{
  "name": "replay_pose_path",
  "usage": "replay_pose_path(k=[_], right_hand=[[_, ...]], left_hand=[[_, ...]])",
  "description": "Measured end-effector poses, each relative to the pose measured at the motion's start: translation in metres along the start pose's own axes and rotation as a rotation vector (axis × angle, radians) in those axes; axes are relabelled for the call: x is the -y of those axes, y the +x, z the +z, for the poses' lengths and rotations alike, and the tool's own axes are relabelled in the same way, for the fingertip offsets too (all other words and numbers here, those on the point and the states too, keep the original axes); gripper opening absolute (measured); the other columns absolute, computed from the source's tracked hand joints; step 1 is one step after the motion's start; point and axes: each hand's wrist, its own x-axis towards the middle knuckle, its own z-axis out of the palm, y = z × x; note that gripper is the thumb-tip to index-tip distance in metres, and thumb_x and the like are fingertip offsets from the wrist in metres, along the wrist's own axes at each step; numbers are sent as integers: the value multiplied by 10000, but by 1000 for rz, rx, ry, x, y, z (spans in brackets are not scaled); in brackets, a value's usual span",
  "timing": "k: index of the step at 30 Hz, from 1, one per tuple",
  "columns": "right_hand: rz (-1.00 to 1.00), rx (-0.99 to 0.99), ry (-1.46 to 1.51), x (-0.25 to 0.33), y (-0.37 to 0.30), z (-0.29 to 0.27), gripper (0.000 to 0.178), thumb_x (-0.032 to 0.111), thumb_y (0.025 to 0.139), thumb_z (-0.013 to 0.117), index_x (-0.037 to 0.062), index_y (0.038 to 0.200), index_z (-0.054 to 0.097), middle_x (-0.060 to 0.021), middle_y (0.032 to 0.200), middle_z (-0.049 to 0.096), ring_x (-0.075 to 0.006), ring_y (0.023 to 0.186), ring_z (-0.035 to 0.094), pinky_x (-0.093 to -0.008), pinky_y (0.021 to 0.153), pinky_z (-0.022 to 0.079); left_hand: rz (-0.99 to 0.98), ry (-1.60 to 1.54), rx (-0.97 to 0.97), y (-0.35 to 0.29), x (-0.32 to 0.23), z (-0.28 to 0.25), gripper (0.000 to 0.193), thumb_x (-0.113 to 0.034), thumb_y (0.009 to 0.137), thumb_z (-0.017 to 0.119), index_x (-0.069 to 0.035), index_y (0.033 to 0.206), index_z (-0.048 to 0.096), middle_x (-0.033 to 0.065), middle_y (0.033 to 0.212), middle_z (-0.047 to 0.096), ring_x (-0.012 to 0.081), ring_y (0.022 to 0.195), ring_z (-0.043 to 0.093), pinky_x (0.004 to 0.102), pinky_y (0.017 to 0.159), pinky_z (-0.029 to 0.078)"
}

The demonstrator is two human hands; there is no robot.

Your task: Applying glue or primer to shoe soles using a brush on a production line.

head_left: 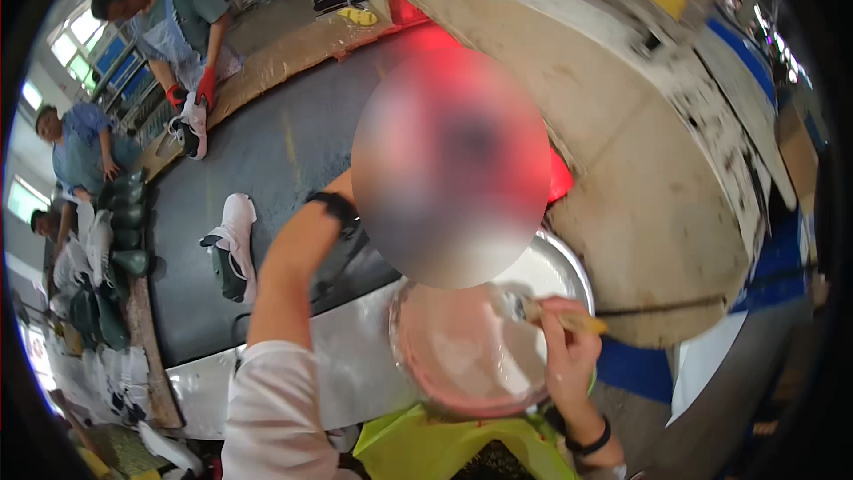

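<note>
My right hand (569,351) is closed around a brush (586,324). The brush's yellowish handle sticks out to the right, and its head is over a wide round basin (400,351) of whitish liquid (453,347). My left forearm (293,258), with a black band at the wrist, reaches up across the dark belt (275,160). A blurred oval covers my left hand, so its fingers and anything in them are hidden. Left of that forearm, a white and dark green shoe (233,249) lies on the belt.
A cream machine housing (649,178) rises on the right, with red light near its opening. At the far left, a person in red gloves (206,86) handles another shoe (191,129). Several dark green shoe lasts (111,320) and white uppers crowd the left edge. A metal ledge (346,347) borders the belt.
</note>
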Motion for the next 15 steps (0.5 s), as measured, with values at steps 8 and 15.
replay_pose_path(k=[8, 15], right_hand=[[94, -136, -116, -19, 20, -17, 202, 169, 991, 503, -3, 1079, 564, -129, 1129, 583, -176, 947, 605, -333, 817, 530], [130, 46, -57, -17, 13, -25, 214, 133, 984, 495, -22, 1120, 554, -153, 1141, 586, -212, 1028, 596, -336, 853, 531]], left_hand=[[-28, -108, 9, -6, -99, 119, 1232, -670, 610, 740, -167, 1529, 91, 170, 1581, -61, 546, 1358, 183, 626, 1076, 236], [732, 407, -100, -127, 59, -41, 884, -672, 755, 584, -24, 1342, 454, 216, 1333, 481, 460, 1251, 411, 565, 1010, 330]])
